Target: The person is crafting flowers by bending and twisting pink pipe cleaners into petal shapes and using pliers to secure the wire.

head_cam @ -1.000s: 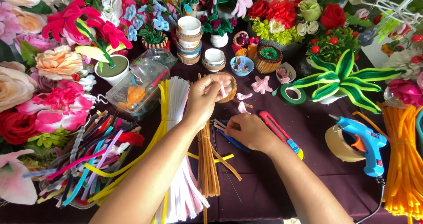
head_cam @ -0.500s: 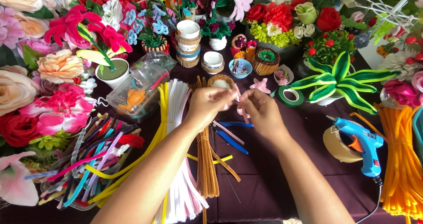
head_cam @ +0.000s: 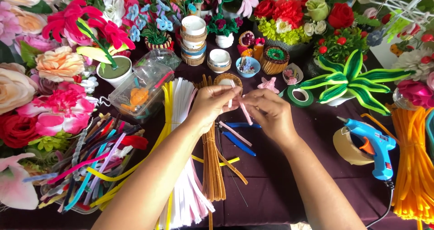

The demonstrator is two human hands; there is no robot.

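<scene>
Left hand: the left hand (head_cam: 212,104) is raised over the middle of the bench (head_cam: 289,175), its fingers (head_cam: 233,94) pinched on the upper end of a thin pale pink pipe cleaner (head_cam: 242,107).
Right hand: the right hand (head_cam: 267,112) meets the left one, fingertips touching, and its fingers grasp the same pink stem just beside the left grip.
Pink stem: held in the air between both hands, above the dark purple cloth; its lower end slants down toward the near edge.
Under the hands: a bundle of brown pipe cleaners (head_cam: 212,166) runs from the middle to the near edge, with a bundle of white and pale pink pipe cleaners (head_cam: 183,184) just beside it on the left.
Nearby: two short blue stems (head_cam: 239,143) lie on the cloth below the right hand.
Right side: a blue hot glue gun (head_cam: 373,144) lies near the right edge, touching a roll of tan tape (head_cam: 344,145); orange pipe cleaners (head_cam: 413,166) lie at the right edge.
Far edge: a roll of green tape (head_cam: 299,96) and a stack of small white pots (head_cam: 193,40) stand before handmade flowers.
</scene>
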